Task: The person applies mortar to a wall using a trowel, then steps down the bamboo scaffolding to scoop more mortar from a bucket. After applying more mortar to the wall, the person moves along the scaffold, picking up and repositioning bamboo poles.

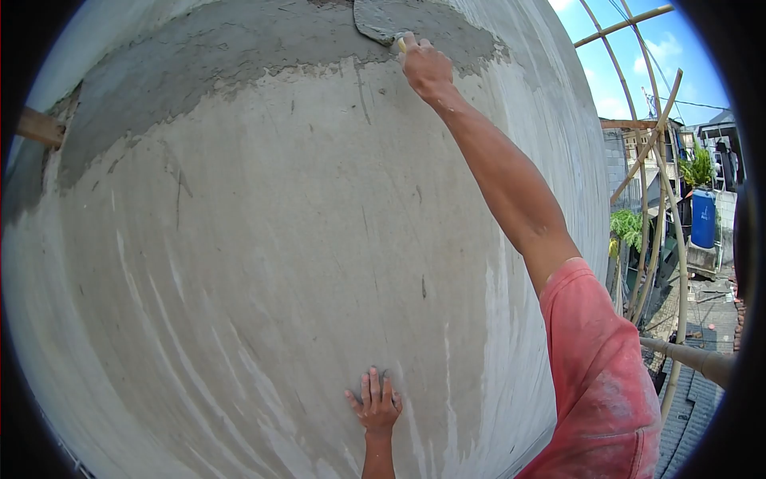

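Observation:
My right hand [427,68] is closed around the pale handle of a trowel [379,20], up at the top of the view. The trowel's blade lies against a band of darker wet plaster [191,64] that runs across the upper wall. Low on the wall [279,215], my left hand [377,405] rests with its fingers spread on the dry grey surface, holding nothing. Pale streaks run down the wall around it. My right arm stretches up from a dusty red sleeve.
At the left edge a wooden beam [40,128] meets the wall. On the right stand bamboo poles [644,199], with one pole [694,359] reaching in from the side. Beyond them are a blue barrel [703,218], green plants [698,168] and corrugated roofing [692,411] below.

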Demonstrator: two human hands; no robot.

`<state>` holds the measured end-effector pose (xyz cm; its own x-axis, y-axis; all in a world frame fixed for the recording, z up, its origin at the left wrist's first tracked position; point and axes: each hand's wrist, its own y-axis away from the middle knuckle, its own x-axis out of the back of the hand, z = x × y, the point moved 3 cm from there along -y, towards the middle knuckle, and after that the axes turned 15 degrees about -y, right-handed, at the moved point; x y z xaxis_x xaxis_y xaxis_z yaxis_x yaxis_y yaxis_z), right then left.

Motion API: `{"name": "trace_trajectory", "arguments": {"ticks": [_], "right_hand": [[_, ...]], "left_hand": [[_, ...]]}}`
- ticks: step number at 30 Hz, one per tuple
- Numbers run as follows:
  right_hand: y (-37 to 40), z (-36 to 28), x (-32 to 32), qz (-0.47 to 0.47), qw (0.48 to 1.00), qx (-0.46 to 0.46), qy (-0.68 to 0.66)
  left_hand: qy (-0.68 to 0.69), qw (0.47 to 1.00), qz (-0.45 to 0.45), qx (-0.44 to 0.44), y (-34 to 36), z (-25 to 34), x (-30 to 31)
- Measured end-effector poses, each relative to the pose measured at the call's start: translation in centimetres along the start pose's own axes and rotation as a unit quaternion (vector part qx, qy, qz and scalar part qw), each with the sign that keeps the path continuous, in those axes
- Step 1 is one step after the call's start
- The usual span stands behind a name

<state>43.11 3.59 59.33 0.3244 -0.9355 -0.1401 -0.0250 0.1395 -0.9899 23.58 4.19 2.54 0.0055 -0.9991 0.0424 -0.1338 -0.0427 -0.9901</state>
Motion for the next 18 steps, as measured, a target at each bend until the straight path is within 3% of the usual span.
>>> {"name": "trace_trajectory", "arguments": {"ticks": [5, 9, 12, 14, 18], "right_hand": [[4.9, -2.4, 2.2, -0.041, 0.992, 0.118, -0.022], [2.5, -0.6, 2.0, 0.009, 0.993, 0.111, 0.039], [0.8, 2.6, 1.7, 0.04, 0.989, 0.087, 0.112], [0.8, 5.4, 2.5, 0.003, 0.992, -0.005, 0.127], [2.5, 10.3, 4.2, -0.004, 0.987, -0.095, 0.128]], "left_hand": [[0.0, 1.0, 0.0, -0.004, 0.3, 0.2, -0.1], [-0.001, 1.0, 0.0, -0.003, -0.1, 0.1, -0.4], [-0.001, 1.0, -0.004, -0.006, 0.0, 0.2, -0.3], [0.003, 1.0, -0.005, -0.004, 0.3, 0.2, -0.2], [-0.022, 1.0, -0.015, 0.004, 0.4, 0.2, -0.5]]}}
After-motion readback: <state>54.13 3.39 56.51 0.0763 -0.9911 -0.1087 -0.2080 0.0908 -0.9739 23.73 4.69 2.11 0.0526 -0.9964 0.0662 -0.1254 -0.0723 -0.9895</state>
